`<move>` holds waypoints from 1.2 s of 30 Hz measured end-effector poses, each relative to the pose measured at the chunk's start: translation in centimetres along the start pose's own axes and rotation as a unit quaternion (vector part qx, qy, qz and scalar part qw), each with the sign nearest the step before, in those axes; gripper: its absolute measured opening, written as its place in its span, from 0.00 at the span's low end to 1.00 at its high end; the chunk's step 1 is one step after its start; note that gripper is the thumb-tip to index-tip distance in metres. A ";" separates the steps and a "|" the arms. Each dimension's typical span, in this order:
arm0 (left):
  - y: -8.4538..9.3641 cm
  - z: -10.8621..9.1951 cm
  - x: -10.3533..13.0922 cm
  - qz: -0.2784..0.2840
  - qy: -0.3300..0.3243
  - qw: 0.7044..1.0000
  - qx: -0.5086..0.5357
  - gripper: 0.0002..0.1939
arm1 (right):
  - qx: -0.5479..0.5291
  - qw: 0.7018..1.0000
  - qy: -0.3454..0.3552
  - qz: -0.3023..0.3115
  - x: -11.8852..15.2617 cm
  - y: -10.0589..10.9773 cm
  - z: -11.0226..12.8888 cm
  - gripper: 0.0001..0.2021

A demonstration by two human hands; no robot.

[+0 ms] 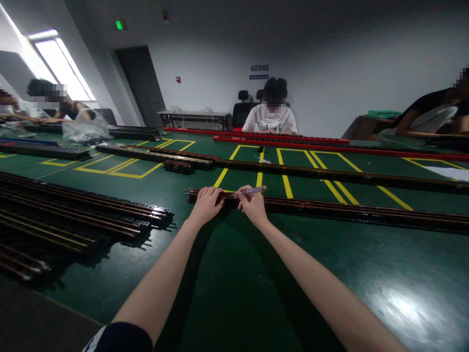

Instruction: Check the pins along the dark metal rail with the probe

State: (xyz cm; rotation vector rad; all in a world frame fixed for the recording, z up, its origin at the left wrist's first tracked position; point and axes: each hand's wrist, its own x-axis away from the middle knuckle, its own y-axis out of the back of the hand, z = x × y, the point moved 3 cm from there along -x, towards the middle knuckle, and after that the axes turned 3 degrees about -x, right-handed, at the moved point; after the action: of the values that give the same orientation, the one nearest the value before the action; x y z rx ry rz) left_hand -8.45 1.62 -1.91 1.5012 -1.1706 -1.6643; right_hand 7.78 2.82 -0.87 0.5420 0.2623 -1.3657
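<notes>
A long black rail with copper-coloured strips (330,211) lies across the green table, running off to the right. Near its left end, my left hand (207,204) rests on top, fingers over the rail and thumb apart, holding nothing. Just right of it, my right hand (250,202) is closed around a pen-like tool (255,190). The tool slants, with its thin tip down at the rail between my hands and its brownish end up to the right. What the tip touches is too small to make out.
Several similar rails (73,210) lie at the left. Another long rail (311,171) crosses beyond my hands, with a short piece (178,166) beside it. Red rails (282,140) lie farther back. A person (271,117) sits opposite; others are at both sides. A plastic bag (87,128) stands back left.
</notes>
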 end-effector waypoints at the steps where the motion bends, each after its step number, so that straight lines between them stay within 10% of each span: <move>1: -0.1 0.1 0.0 -0.002 0.000 1.000 0.000 0.17 | -0.004 1.000 -0.001 -0.002 0.0 0.0 0.0 0.11; 36: 0.4 -0.2 1.4 -0.057 0.040 0.997 -0.041 0.21 | -0.034 0.999 -0.014 0.008 0.5 -0.2 0.4 0.12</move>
State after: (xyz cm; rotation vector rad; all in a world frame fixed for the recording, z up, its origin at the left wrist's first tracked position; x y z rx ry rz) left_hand -8.57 0.19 -2.12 1.5940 -0.9772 -1.6893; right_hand 7.67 2.19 -0.81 0.4681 0.2800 -1.3428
